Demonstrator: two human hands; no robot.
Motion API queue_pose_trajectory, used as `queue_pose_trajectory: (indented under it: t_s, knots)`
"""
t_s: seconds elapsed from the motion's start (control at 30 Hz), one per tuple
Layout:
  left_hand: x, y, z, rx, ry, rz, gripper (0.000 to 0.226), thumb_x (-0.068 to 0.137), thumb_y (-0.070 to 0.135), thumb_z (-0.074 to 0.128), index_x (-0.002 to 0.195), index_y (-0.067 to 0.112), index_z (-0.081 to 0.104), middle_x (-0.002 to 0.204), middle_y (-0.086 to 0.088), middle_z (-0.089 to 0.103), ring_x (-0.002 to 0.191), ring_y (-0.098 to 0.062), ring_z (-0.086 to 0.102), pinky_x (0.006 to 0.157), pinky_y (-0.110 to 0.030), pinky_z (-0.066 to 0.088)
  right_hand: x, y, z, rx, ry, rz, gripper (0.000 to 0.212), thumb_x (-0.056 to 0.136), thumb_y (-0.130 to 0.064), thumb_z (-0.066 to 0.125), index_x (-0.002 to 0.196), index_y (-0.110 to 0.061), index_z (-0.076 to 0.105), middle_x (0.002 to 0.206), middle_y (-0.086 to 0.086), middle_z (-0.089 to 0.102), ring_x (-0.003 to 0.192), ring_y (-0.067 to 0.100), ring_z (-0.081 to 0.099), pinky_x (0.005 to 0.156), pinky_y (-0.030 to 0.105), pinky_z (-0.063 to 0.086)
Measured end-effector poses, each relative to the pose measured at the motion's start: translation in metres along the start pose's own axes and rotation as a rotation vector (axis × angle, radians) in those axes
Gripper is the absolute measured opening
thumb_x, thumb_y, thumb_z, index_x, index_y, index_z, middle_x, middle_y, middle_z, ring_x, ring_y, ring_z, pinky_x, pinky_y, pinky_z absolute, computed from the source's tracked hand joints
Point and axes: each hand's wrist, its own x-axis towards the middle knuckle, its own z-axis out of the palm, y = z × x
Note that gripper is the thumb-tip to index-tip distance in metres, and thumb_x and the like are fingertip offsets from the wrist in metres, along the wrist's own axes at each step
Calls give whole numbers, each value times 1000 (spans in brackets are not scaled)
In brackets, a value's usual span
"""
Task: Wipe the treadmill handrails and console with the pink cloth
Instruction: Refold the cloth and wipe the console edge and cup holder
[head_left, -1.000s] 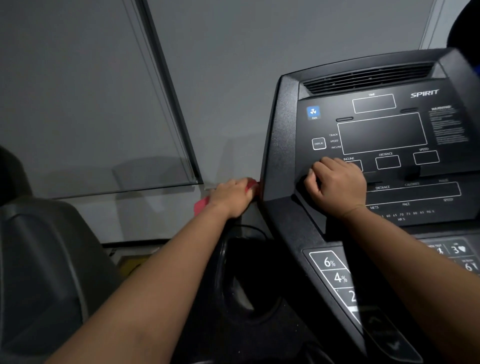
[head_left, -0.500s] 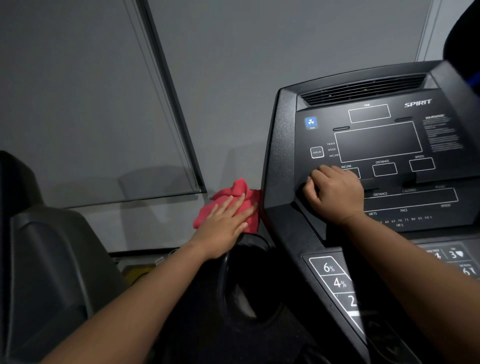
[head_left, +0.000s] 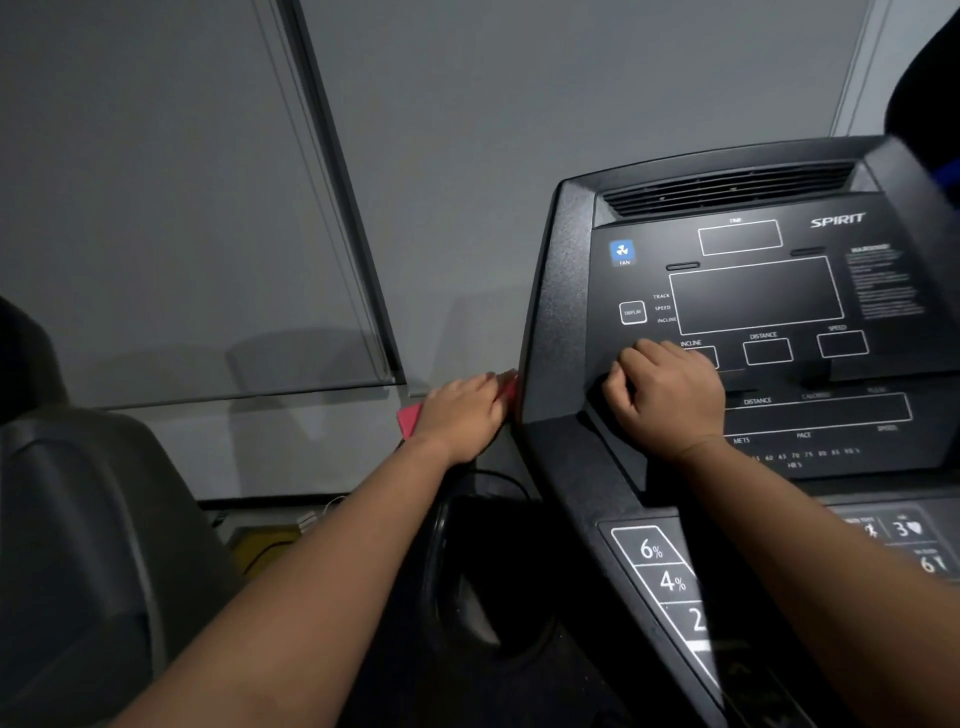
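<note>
Your left hand is lying on top of the pink cloth, fingers laid over it and reaching toward the console's left edge; whether they are curling round the fabric or only pressing it flat cannot be told from here. The cloth is showing in two places, a corner poking out behind your wrist and a sliver at your fingertips, right against the outer left side of the treadmill console. Most of it is hiding under your palm.

Your right hand is resting on the console face with its fingers curled in and the knuckles up, sitting just below the display button and covering part of the incline window. Whether it is gripping a ledge there is unclear.

Beyond your hands, the console is standing tilted, with a vent slot along its top, a blue fan button at the upper left and the percentage keys lower down by your right forearm. Below your left forearm a dark round cup holder is opening up. A grey wall is filling the background, with a dark vertical strip running down it.
</note>
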Motion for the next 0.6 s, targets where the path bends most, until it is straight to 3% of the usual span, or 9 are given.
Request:
queue_pose_trajectory:
  t_s: [0.13,0.2,0.3,0.37,0.5,0.6]
  knots:
    - [-30,-1,4,57,1,96,54,100,37,16,149,19,29,159,5,15,146,-17,16,115,-35,11,1,-1,0,6,6,0,29,83,-22,44,55,-13,44,55,7,45,49,30,46,49,31,31]
    - [-42,-4,5,19,6,131,73,87,44,3,148,15,31,159,2,16,146,-18,15,117,-36,8,1,-1,0,7,6,-1,29,83,-22,45,55,-13,44,55,7,45,50,30,46,49,31,31]
    - [-53,-13,11,45,100,209,61,86,39,26,134,13,55,144,-2,47,131,-25,47,104,-46,38,0,0,0,2,8,-2,29,83,-22,45,56,-13,45,56,7,46,50,30,46,50,30,30]
    - [-57,-18,13,-5,133,232,52,86,38,39,128,17,60,135,0,56,122,-24,56,95,-46,46,0,0,0,2,3,-4,29,83,-22,45,56,-13,45,56,8,46,50,30,46,50,31,30]
    - [-58,-19,14,-134,182,249,56,82,46,49,131,19,58,137,1,54,127,-25,51,101,-46,40,-1,0,2,-13,15,4,29,83,-22,45,56,-13,44,56,7,45,51,30,46,50,30,30]
    - [-49,-14,4,-211,153,184,62,79,37,65,138,22,50,147,6,42,139,-17,35,111,-36,26,-1,-1,1,-19,26,1,29,83,-22,44,55,-13,44,55,7,45,50,30,47,50,30,29]
